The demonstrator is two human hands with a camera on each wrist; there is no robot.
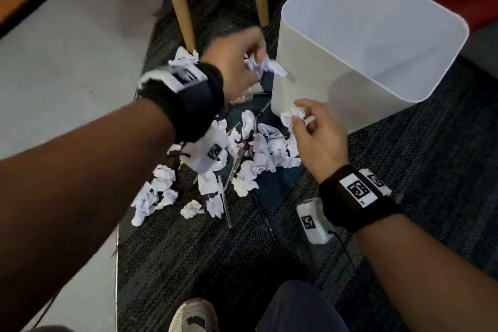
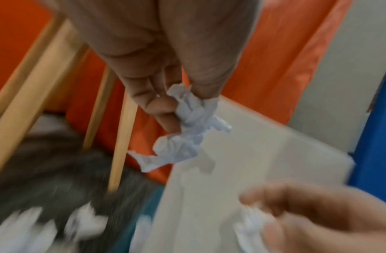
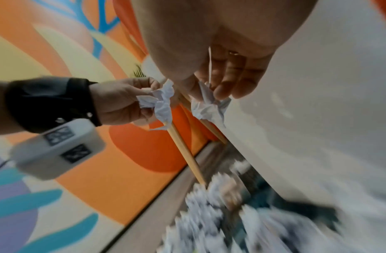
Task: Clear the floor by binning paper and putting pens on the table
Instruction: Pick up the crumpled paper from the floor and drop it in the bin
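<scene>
Nearest me, my shoe point(image 1: 192, 317) stood on the dark carpet point(image 1: 188, 264). Further out, loose crumpled paper balls point(image 1: 265, 153) and several pens point(image 1: 225, 203) lay scattered on the floor. My right hand point(image 1: 318, 133) pinched 1 crumpled paper point(image 1: 293, 116) just beside the white bin's point(image 1: 404, 89) near wall. Beyond it, my left hand point(image 1: 237, 62) gripped another paper wad point(image 1: 265, 66) close to the bin's left side, fingers curled round it. Behind stood 2 wooden table legs point(image 1: 180, 3).
</scene>
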